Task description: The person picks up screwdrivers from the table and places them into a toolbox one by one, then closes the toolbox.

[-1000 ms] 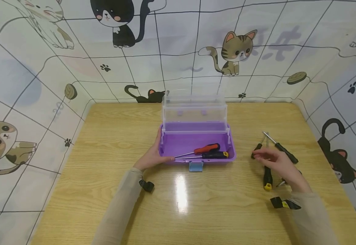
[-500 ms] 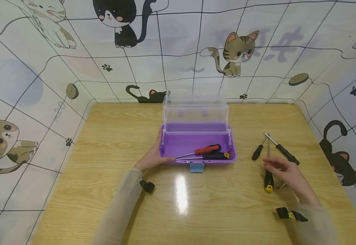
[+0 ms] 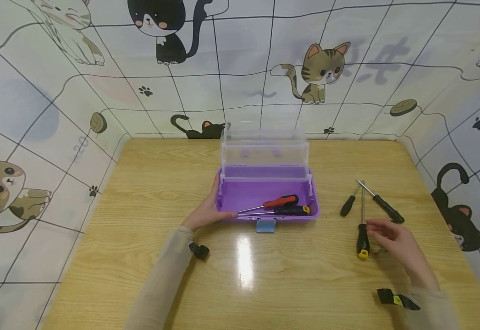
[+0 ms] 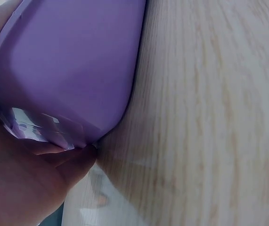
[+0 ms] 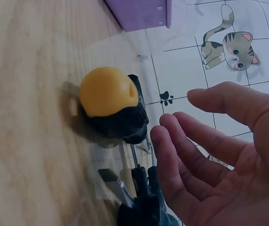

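Wooden table (image 3: 161, 183): yellow-ended screwdriver (image 3: 362, 233) beside loosely parted right fingers (image 5: 165, 160); left fingers (image 4: 80, 162) grip box (image 4: 73, 61).

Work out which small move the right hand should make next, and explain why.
Probably, the right hand should curl round the yellow-ended screwdriver lying outside the purple box. Its fingertips are close to that handle and it holds nothing, while the left hand grips the box, whose lid stands open and where a red-handled screwdriver lies.
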Available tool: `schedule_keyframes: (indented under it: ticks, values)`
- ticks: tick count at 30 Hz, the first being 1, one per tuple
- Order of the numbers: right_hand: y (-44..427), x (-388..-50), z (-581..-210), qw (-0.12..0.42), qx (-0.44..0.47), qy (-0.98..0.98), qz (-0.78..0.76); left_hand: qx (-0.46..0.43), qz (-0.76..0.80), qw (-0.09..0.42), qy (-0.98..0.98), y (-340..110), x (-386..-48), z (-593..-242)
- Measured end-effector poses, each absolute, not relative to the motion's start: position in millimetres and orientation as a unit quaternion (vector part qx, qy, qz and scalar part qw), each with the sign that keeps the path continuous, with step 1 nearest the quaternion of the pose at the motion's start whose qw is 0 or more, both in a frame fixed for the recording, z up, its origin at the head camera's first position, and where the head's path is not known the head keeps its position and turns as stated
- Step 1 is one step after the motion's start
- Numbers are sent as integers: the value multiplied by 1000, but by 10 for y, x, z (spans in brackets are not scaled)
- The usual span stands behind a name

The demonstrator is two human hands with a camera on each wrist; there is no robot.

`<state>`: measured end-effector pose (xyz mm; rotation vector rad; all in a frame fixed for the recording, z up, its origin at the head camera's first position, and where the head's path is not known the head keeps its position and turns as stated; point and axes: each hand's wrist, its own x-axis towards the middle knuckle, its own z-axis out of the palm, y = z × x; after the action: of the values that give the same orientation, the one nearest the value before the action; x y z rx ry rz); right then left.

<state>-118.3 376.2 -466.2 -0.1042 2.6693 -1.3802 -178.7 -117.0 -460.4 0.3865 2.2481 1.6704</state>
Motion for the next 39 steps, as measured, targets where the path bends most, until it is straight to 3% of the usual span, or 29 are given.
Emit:
schedule_keyframes:
  ticks: [12,39]
  values:
    - [3684,-1091,-4712,60,11,916,-397,140,587,149,783,-1153,-1789,-4599]
    - [3423,-1262,-4699,90,80,949,-293,130,593,152,780,-1115,-1831,-4570]
